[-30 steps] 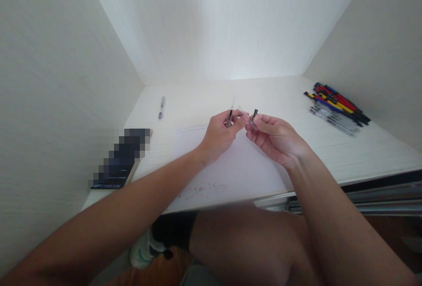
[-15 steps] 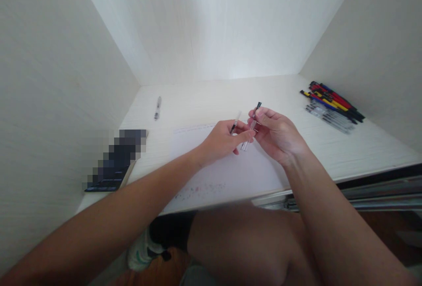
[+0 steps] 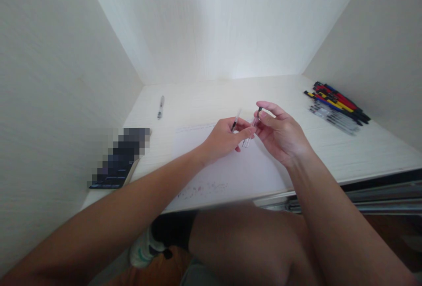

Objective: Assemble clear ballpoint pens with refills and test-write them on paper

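Observation:
My left hand (image 3: 224, 139) is closed in a pinch on a thin pen refill (image 3: 235, 121) with a dark lower part and a clear tip pointing up and away. My right hand (image 3: 280, 134) is closed round a clear pen barrel (image 3: 251, 128) with a black end near my fingertips. The two hands meet over a white sheet of paper (image 3: 227, 167) on the pale desk (image 3: 362, 150). The barrel's lower end touches my left thumb.
A single clear pen (image 3: 161, 106) lies at the back left of the desk. A dark pixelated flat object (image 3: 120, 158) sits at the left edge. Several coloured and clear pens (image 3: 336, 106) are heaped at the right. White walls enclose three sides. My knee is below the desk edge.
The refill has tilted from nearly upright to leaning right. My right hand turned the barrel from lying low in the fingers to standing slanted against my left thumb.

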A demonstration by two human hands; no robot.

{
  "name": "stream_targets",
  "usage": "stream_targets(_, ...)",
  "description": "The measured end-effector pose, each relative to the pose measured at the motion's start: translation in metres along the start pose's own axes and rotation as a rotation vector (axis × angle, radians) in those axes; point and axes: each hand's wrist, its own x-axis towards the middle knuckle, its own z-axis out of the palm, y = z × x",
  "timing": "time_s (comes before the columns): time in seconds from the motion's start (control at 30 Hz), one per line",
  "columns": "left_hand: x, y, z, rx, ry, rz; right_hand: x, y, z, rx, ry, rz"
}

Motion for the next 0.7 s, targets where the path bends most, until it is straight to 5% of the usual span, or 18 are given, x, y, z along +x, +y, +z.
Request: stream_targets(0.7,-0.0012,0.0062,0.0014,0.052,0.021,-0.056,0.0026,0.0052,0.0001,-0.163,0.052,-0.127)
